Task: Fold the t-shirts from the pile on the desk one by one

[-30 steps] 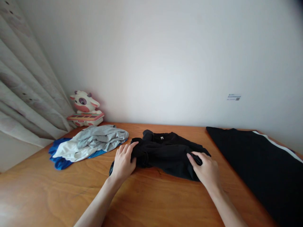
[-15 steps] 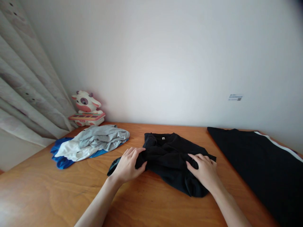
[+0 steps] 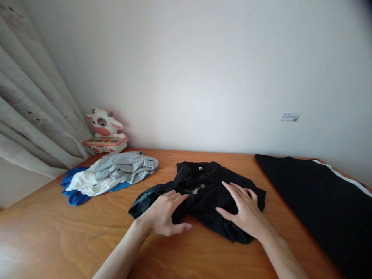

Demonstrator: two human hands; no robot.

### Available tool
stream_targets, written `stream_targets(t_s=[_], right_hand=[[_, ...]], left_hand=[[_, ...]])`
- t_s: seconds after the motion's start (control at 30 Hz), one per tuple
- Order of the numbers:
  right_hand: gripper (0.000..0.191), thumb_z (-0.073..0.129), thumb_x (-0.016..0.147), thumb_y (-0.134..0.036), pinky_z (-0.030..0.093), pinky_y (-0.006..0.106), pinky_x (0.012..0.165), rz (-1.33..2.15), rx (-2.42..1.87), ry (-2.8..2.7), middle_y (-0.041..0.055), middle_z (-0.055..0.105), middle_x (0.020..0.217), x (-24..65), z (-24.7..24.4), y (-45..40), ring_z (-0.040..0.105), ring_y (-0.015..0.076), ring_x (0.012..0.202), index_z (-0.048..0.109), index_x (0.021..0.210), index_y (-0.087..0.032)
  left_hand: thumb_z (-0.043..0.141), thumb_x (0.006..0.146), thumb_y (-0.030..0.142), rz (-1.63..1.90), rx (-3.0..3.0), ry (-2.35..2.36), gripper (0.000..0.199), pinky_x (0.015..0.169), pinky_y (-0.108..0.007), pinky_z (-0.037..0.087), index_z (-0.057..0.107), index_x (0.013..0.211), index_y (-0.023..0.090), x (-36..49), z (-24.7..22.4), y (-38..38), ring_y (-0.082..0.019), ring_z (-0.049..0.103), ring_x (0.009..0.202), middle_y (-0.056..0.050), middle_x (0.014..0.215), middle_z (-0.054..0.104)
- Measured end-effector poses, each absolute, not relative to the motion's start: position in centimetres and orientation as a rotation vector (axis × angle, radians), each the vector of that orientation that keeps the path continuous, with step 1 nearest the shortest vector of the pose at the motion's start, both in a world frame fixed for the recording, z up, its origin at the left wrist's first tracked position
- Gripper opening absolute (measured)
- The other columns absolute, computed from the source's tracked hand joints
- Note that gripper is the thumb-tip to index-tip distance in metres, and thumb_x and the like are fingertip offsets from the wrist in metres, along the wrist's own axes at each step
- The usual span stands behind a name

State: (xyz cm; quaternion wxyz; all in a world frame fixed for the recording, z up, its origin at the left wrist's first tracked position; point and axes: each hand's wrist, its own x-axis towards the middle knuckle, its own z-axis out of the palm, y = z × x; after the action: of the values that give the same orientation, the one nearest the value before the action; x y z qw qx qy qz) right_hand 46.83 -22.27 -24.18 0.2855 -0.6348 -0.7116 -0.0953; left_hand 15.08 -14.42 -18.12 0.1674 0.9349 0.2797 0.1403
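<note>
A crumpled black T-shirt (image 3: 209, 197) lies in the middle of the wooden table, its collar and small white label facing the wall. A light-coloured patch of print shows among its folds, and its left part has a dark greenish pattern. My left hand (image 3: 165, 213) is at the shirt's near left side, fingers apart, thumb stretched out over the wood. Over the shirt's right half is my right hand (image 3: 244, 209), with thumb and fingers spread. Whether the fingertips press on the cloth is hard to tell.
A heap of grey, white and blue clothes (image 3: 113, 174) lies to the left. Behind it stands a toy cow with a keyboard (image 3: 106, 131), near a curtain (image 3: 31, 100). A flat black garment with a white stripe (image 3: 314, 201) covers the table's right side. A wall (image 3: 197, 77) rises behind.
Both hands have loosened their hold on the T-shirt and spread their fingers. My left hand has moved slightly nearer and right. The cloth has opened, showing the print and more of the left part.
</note>
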Motion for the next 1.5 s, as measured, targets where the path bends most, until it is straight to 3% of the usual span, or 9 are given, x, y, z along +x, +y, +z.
stream_targets(t_s=[0.17, 0.3, 0.5, 0.67, 0.9, 1.07, 1.27, 1.37, 1.5], right_hand=[[0.015, 0.063, 0.089, -0.027, 0.034, 0.050, 0.095, -0.275, -1.791, -1.914, 0.0052, 0.074, 0.101, 46.1, -24.4, -21.9, 0.065, 0.0265, 0.097, 0.071, 0.101, -0.029], [0.008, 0.064, 0.084, -0.021, 0.035, 0.049, 0.100, -0.251, -1.649, -1.880, 0.0083, 0.071, 0.118, 45.3, -22.5, -22.5, 0.063, 0.0280, 0.110, 0.064, 0.091, -0.025], [0.076, 0.081, 0.069, -0.039, 0.046, 0.045, 0.098, 0.304, -1.694, -2.032, 0.0094, 0.070, 0.127, 44.4, -21.5, -23.7, 0.065, 0.0314, 0.113, 0.053, 0.139, -0.029], [0.026, 0.067, 0.075, -0.016, 0.050, 0.041, 0.081, 0.072, -1.855, -2.089, 0.0066, 0.075, 0.096, 44.7, -22.3, -23.0, 0.070, 0.0295, 0.091, 0.073, 0.098, -0.026], [0.038, 0.052, 0.068, 0.001, 0.049, 0.045, 0.097, -0.361, -1.676, -1.749, 0.0102, 0.064, 0.126, 45.2, -21.3, -23.2, 0.061, 0.0315, 0.117, 0.063, 0.094, -0.026], [0.044, 0.050, 0.076, -0.009, 0.051, 0.035, 0.092, 0.425, -1.658, -1.864, 0.0042, 0.070, 0.108, 44.4, -21.0, -23.7, 0.068, 0.0220, 0.103, 0.058, 0.115, -0.027], [0.073, 0.051, 0.090, -0.065, 0.028, 0.048, 0.121, 1.218, -1.703, -1.683, 0.0106, 0.051, 0.152, 45.3, -19.6, -24.4, 0.040, 0.0312, 0.146, 0.046, 0.152, -0.025], [0.067, 0.045, 0.092, -0.066, 0.021, 0.045, 0.124, 1.301, -1.660, -1.660, 0.0061, 0.048, 0.157, 46.5, -19.1, -24.5, 0.032, 0.0301, 0.151, 0.055, 0.146, -0.027], [0.083, 0.076, 0.073, -0.054, 0.036, 0.043, 0.116, 1.179, -1.778, -1.835, 0.0094, 0.050, 0.152, 47.0, -19.8, -24.4, 0.049, 0.0329, 0.137, 0.051, 0.149, -0.028]], left_hand=[[0.073, 0.071, 0.020, 0.514, 2.775, 0.891, 0.029, 0.108, -0.050, 0.044, 0.067, 0.100, 0.022, 16.4, -19.8, -14.3, -0.036, 0.052, 0.129, -0.014, 0.138, 0.058], [0.057, 0.069, 0.004, 0.579, 2.701, 0.962, 0.033, 0.099, -0.044, 0.048, 0.059, 0.096, 0.023, 16.5, -20.6, -13.9, -0.030, 0.064, 0.116, -0.011, 0.131, 0.067], [0.062, 0.071, 0.017, 0.473, 2.738, 1.063, 0.030, 0.082, -0.040, 0.050, 0.060, 0.101, 0.021, 15.8, -19.8, -13.5, -0.029, 0.067, 0.088, -0.008, 0.092, 0.071], [0.072, 0.069, 0.029, 0.403, 2.834, 1.072, 0.052, 0.096, -0.047, 0.047, 0.063, 0.120, 0.023, 14.7, -19.2, -13.3, -0.034, 0.061, 0.110, -0.012, 0.120, 0.066], [0.060, 0.070, 0.005, 0.541, 2.825, 1.143, 0.050, 0.106, -0.047, 0.042, 0.059, 0.117, 0.020, 15.4, -20.6, -12.9, -0.032, 0.055, 0.127, -0.015, 0.146, 0.055], [0.054, 0.068, 0.007, 0.646, 2.766, 1.076, 0.044, 0.092, -0.042, 0.045, 0.057, 0.110, 0.020, 15.7, -20.5, -13.3, -0.029, 0.060, 0.103, -0.010, 0.111, 0.066], [0.049, 0.079, 0.023, 0.465, 2.623, 0.856, 0.069, 0.100, -0.047, 0.041, 0.039, 0.147, 0.022, 14.3, -18.9, -13.1, -0.030, 0.051, 0.110, -0.009, 0.121, 0.054], [0.048, 0.074, 0.016, 0.355, 2.630, 0.905, 0.075, 0.101, -0.046, 0.042, 0.042, 0.148, 0.023, 13.7, -18.5, -12.8, -0.028, 0.052, 0.110, -0.008, 0.118, 0.055], [0.060, 0.071, 0.019, 0.334, 2.768, 1.058, 0.062, 0.103, -0.045, 0.043, 0.060, 0.133, 0.020, 13.4, -18.8, -12.7, -0.031, 0.054, 0.112, -0.011, 0.118, 0.059]])
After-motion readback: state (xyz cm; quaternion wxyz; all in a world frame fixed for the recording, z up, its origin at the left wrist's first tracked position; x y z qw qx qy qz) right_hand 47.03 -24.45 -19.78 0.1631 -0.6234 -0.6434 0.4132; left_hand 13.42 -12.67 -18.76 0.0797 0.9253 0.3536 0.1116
